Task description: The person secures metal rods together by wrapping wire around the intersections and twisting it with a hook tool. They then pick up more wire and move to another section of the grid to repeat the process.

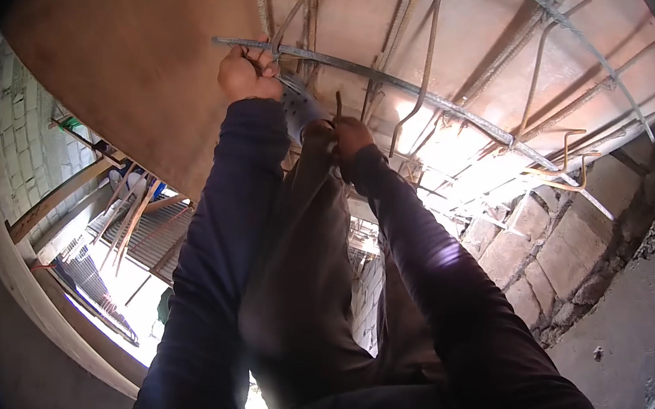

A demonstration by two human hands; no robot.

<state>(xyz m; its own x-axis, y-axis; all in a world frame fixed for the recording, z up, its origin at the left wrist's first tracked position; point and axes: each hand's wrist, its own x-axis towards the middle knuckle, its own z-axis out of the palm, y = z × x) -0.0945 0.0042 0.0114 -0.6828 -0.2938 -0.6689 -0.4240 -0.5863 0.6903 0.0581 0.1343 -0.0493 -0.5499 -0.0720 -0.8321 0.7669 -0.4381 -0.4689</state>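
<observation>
My left hand (246,78) is closed at the left end of a long steel reinforcing bar (407,88), where an upright bar crosses it. Thin wire strands (288,85) stick out beside its fingers. Close to my knee, my right hand (350,139) is wrapped round a dark, rod-shaped tool (338,104) whose tip points up; most of it is hidden in the fist. A shoe (300,107) with dark spots shows between the two hands, below the bar.
Several upright and bent rebars (428,62) stand against brown formwork panels (136,34). A rough block wall (524,237) lies at the right, next to grey plastered concrete (629,348). Wooden planks (71,197) and corrugated sheeting (155,241) show lower down at the left.
</observation>
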